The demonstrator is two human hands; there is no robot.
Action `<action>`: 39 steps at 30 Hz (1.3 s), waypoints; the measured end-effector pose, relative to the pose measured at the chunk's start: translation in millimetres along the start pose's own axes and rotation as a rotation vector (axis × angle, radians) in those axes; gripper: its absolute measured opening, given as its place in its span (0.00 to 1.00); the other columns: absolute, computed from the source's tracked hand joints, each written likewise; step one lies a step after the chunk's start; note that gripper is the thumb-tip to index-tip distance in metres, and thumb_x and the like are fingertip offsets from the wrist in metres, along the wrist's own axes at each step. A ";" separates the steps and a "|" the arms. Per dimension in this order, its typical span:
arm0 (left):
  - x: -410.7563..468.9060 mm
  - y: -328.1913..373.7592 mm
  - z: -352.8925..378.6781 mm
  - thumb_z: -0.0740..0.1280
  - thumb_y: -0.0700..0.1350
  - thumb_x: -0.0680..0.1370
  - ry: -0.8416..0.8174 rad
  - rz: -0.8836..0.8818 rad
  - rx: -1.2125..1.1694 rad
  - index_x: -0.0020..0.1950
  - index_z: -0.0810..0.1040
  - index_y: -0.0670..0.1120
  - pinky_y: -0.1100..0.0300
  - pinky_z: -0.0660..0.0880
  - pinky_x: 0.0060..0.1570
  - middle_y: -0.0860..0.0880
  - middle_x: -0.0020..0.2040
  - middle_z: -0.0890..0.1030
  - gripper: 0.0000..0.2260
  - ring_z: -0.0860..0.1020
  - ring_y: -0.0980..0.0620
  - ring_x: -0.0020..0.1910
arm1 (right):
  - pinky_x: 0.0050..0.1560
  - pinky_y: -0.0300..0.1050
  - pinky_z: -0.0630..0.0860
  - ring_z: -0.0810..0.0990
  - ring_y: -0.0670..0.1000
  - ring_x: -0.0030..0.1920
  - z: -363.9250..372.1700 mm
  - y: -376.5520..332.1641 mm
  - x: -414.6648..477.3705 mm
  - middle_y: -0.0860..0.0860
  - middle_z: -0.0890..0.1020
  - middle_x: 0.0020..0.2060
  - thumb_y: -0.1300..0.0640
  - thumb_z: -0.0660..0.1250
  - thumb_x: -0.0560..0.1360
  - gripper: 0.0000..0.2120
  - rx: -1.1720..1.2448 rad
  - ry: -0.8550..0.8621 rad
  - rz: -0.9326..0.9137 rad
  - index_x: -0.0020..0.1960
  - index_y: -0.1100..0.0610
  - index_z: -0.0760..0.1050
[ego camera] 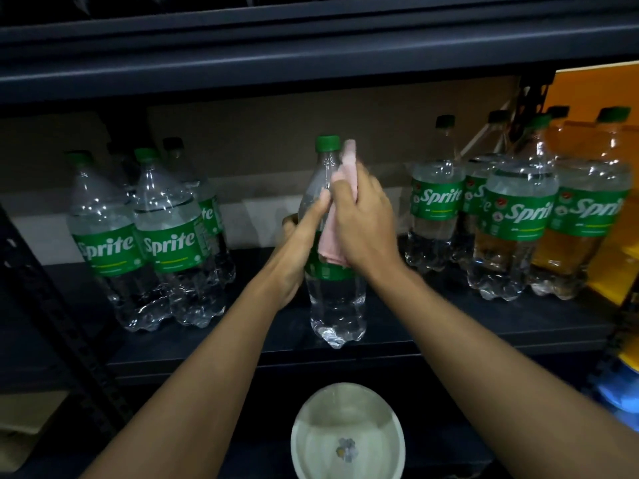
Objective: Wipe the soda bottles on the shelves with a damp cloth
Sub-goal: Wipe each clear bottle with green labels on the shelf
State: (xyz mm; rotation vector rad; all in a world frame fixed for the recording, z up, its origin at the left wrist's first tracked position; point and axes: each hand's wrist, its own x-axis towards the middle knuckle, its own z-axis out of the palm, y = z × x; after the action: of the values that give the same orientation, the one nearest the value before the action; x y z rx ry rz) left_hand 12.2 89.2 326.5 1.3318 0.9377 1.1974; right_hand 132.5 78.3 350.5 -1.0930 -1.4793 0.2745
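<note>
A clear Sprite bottle (337, 305) with a green cap stands at the middle front of the dark shelf (449, 326). My left hand (297, 243) grips its left side at label height, thumb up along the shoulder. My right hand (366, 219) holds a pink cloth (332, 243) against the bottle's upper right side, with the cloth's tip poking up beside the cap. Several more Sprite bottles stand in a group at the left (166, 243) and another group at the right (515, 223).
A white bowl (347, 430) holding water sits below the shelf's front edge. An upper shelf (311, 57) hangs close above the caps. A yellow panel (594, 95) and a blue object (619, 392) lie at the right edge. A black upright post (52, 305) runs at the left.
</note>
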 end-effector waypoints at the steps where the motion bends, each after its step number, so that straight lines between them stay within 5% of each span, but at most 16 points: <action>1: 4.7 -5.4 -1.1 0.71 0.80 0.66 0.029 -0.007 -0.012 0.78 0.72 0.56 0.43 0.77 0.68 0.45 0.74 0.77 0.47 0.80 0.47 0.69 | 0.63 0.51 0.73 0.76 0.49 0.63 6.0 4.6 -11.9 0.51 0.76 0.64 0.45 0.54 0.84 0.25 -0.007 0.065 -0.052 0.81 0.47 0.62; 3: 11.8 -12.4 -4.0 0.67 0.82 0.66 0.047 0.001 0.037 0.74 0.76 0.61 0.42 0.77 0.67 0.48 0.75 0.75 0.42 0.78 0.48 0.71 | 0.74 0.47 0.66 0.67 0.46 0.75 17.5 17.9 -38.9 0.53 0.68 0.76 0.47 0.53 0.85 0.27 -0.059 0.177 -0.157 0.82 0.52 0.58; 6: 16.9 -17.7 -7.9 0.70 0.81 0.64 0.077 -0.050 -0.028 0.76 0.73 0.53 0.41 0.76 0.68 0.44 0.73 0.77 0.49 0.80 0.43 0.69 | 0.79 0.42 0.53 0.52 0.45 0.81 30.4 47.4 -77.0 0.56 0.56 0.82 0.48 0.53 0.85 0.30 -0.100 0.219 -0.176 0.83 0.56 0.50; 8: 19.4 -19.8 -8.7 0.73 0.80 0.63 0.099 -0.040 -0.063 0.77 0.70 0.50 0.41 0.77 0.68 0.43 0.71 0.78 0.52 0.82 0.42 0.66 | 0.80 0.44 0.52 0.50 0.47 0.82 36.5 67.3 -101.7 0.54 0.51 0.83 0.47 0.52 0.85 0.32 -0.078 0.173 -0.153 0.84 0.52 0.43; 13: 17.8 -20.7 -7.3 0.74 0.80 0.62 0.099 -0.025 -0.058 0.81 0.64 0.53 0.40 0.76 0.69 0.43 0.72 0.78 0.56 0.82 0.43 0.66 | 0.80 0.43 0.51 0.47 0.41 0.82 33.2 97.5 -146.0 0.32 0.40 0.80 0.39 0.49 0.84 0.32 -0.036 0.022 -0.057 0.79 0.32 0.31; 17: 7.2 -11.5 -4.2 0.72 0.79 0.64 0.086 -0.024 -0.017 0.80 0.68 0.50 0.41 0.76 0.69 0.43 0.72 0.79 0.52 0.82 0.45 0.66 | 0.80 0.44 0.52 0.46 0.40 0.81 29.0 96.9 -141.1 0.31 0.38 0.79 0.39 0.47 0.84 0.31 -0.071 -0.017 -0.058 0.77 0.30 0.30; 20: -6.6 -1.6 2.7 0.59 0.72 0.80 0.038 0.062 0.043 0.72 0.79 0.48 0.45 0.75 0.69 0.44 0.64 0.85 0.33 0.83 0.46 0.64 | 0.81 0.45 0.53 0.49 0.41 0.82 25.1 76.1 -111.9 0.35 0.43 0.81 0.41 0.47 0.85 0.28 -0.059 0.015 -0.096 0.80 0.36 0.37; 25: -15.8 0.9 8.1 0.48 0.66 0.86 0.049 0.084 0.002 0.70 0.81 0.52 0.44 0.74 0.71 0.46 0.62 0.86 0.29 0.84 0.48 0.63 | 0.74 0.45 0.63 0.62 0.44 0.76 8.9 20.2 -43.7 0.48 0.61 0.78 0.44 0.50 0.86 0.27 0.016 -0.015 -0.053 0.83 0.45 0.50; 29: -14.1 -2.1 6.7 0.48 0.66 0.86 0.086 0.083 -0.044 0.69 0.81 0.52 0.42 0.75 0.71 0.45 0.62 0.86 0.29 0.84 0.47 0.63 | 0.60 0.51 0.72 0.75 0.50 0.61 -2.5 -12.2 2.8 0.51 0.76 0.62 0.45 0.51 0.86 0.23 0.012 -0.098 -0.020 0.80 0.47 0.62; 33: -14.4 -13.7 7.5 0.46 0.63 0.87 0.082 0.118 -0.203 0.72 0.79 0.47 0.46 0.78 0.68 0.43 0.65 0.84 0.30 0.83 0.45 0.66 | 0.54 0.46 0.74 0.80 0.47 0.53 -2.8 -11.6 13.0 0.47 0.81 0.52 0.46 0.55 0.86 0.19 0.137 -0.050 0.058 0.73 0.50 0.73; 37: -14.5 -27.6 6.0 0.47 0.62 0.87 0.090 0.202 -0.222 0.73 0.77 0.43 0.48 0.79 0.65 0.41 0.67 0.83 0.31 0.82 0.42 0.67 | 0.57 0.49 0.78 0.80 0.42 0.53 20.6 17.7 -25.4 0.42 0.80 0.52 0.45 0.54 0.85 0.14 0.253 0.163 0.092 0.66 0.42 0.74; 39: -17.1 -32.6 5.4 0.58 0.69 0.83 0.105 0.215 -0.159 0.73 0.77 0.43 0.42 0.75 0.70 0.41 0.67 0.83 0.34 0.81 0.41 0.68 | 0.55 0.37 0.75 0.79 0.35 0.54 31.2 35.4 -50.5 0.38 0.80 0.53 0.45 0.54 0.84 0.14 0.310 0.226 0.164 0.65 0.41 0.73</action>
State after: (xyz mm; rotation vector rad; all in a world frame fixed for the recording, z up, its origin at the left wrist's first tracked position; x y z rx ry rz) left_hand 17.4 75.6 292.2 1.2750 0.7686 1.4880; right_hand 113.4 72.4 284.3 -0.9595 -1.1055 0.4637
